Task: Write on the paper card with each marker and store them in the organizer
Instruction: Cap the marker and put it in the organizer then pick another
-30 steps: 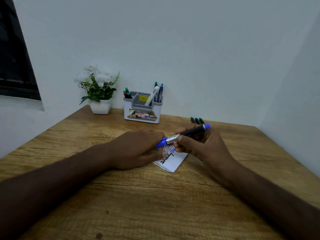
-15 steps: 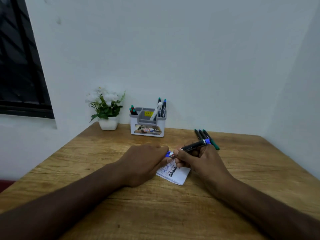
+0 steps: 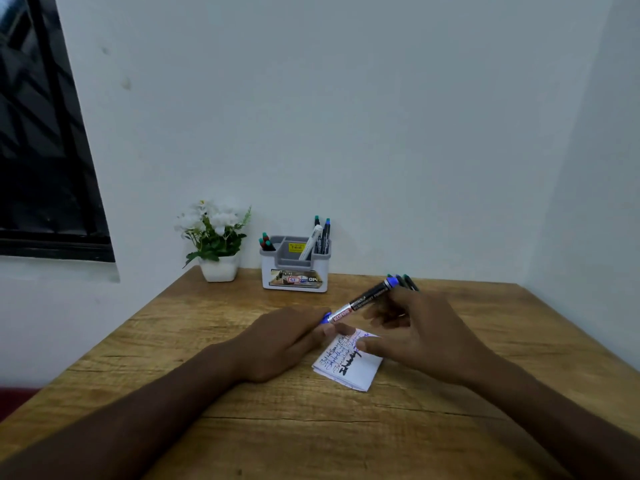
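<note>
A blue marker point(image 3: 367, 299) with a black barrel hangs slanted above the wooden table, its blue-capped end pinched by my left hand point(image 3: 280, 344). My right hand point(image 3: 426, 337) is just right of the barrel, with its fingers spread and blurred, and grips nothing. Below both hands lies the white paper card point(image 3: 356, 372), covered with red, blue and black writing. The white and grey organizer point(image 3: 294, 271) stands at the back by the wall and holds several markers. More loose markers point(image 3: 408, 281) lie behind my right hand, mostly hidden.
A white pot of artificial flowers point(image 3: 216, 244) stands left of the organizer. White walls close in the table point(image 3: 346, 438) at the back and right. A dark window is at the far left.
My right hand has let go of the marker barrel and spread its fingers. My left hand still holds the capped end. The view has tilted upward.
</note>
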`<control>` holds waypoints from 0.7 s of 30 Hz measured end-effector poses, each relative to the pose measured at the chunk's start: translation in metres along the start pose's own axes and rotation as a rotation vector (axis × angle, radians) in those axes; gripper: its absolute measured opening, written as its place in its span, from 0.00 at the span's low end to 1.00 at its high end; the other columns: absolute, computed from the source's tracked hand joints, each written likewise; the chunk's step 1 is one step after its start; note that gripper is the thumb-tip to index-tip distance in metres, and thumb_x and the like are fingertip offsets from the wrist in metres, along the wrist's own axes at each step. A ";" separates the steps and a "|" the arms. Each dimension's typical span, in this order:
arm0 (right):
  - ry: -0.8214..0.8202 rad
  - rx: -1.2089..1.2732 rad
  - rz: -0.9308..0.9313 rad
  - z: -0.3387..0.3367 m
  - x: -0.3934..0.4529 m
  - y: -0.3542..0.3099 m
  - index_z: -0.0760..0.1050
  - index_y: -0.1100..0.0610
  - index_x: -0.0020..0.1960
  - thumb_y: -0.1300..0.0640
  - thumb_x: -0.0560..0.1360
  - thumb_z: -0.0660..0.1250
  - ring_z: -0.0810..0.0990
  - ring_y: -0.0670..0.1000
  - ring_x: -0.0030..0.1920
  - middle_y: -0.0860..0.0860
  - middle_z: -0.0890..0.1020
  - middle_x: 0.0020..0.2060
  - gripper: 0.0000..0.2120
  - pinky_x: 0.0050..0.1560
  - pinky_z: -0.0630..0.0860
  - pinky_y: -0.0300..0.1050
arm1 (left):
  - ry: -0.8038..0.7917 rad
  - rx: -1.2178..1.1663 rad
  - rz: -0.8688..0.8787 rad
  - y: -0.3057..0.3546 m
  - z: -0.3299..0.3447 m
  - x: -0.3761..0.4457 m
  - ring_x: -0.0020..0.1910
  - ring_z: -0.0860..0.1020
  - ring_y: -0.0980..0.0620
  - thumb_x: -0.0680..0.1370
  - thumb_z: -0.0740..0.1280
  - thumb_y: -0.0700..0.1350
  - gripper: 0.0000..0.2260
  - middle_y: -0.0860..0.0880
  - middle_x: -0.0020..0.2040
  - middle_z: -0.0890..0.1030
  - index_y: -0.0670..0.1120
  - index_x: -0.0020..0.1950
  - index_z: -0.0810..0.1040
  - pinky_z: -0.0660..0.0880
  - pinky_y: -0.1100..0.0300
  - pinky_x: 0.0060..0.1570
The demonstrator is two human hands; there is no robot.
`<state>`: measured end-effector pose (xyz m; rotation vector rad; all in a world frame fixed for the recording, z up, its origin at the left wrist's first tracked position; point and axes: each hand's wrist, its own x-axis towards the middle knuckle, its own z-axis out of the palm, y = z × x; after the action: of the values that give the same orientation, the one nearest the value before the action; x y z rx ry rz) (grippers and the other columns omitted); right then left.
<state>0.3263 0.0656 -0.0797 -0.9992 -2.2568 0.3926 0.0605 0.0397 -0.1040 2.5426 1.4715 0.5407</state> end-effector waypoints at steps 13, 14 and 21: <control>-0.268 -0.236 -0.176 0.006 -0.003 0.013 0.81 0.39 0.59 0.30 0.76 0.66 0.78 0.39 0.59 0.35 0.79 0.57 0.19 0.60 0.78 0.41 | 0.569 -0.616 -0.270 -0.026 -0.015 0.021 0.43 0.80 0.63 0.89 0.58 0.47 0.09 0.56 0.45 0.85 0.53 0.62 0.78 0.72 0.60 0.51; -0.285 -0.235 -0.168 0.007 -0.003 0.013 0.81 0.39 0.60 0.29 0.76 0.65 0.77 0.38 0.60 0.35 0.79 0.58 0.19 0.61 0.78 0.40 | 0.608 -0.624 -0.319 -0.027 -0.021 0.029 0.43 0.81 0.62 0.89 0.58 0.46 0.09 0.54 0.46 0.86 0.51 0.61 0.78 0.73 0.61 0.50; -0.287 -0.175 -0.153 0.011 -0.003 0.018 0.80 0.36 0.59 0.29 0.76 0.66 0.75 0.37 0.62 0.32 0.77 0.58 0.17 0.61 0.77 0.39 | 0.780 -0.456 -0.523 -0.031 -0.085 0.095 0.46 0.79 0.47 0.89 0.53 0.56 0.21 0.51 0.43 0.79 0.50 0.51 0.81 0.75 0.51 0.51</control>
<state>0.3308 0.0757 -0.0978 -0.8942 -2.6455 0.2905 0.0457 0.1330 -0.0135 1.5515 1.8384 1.6426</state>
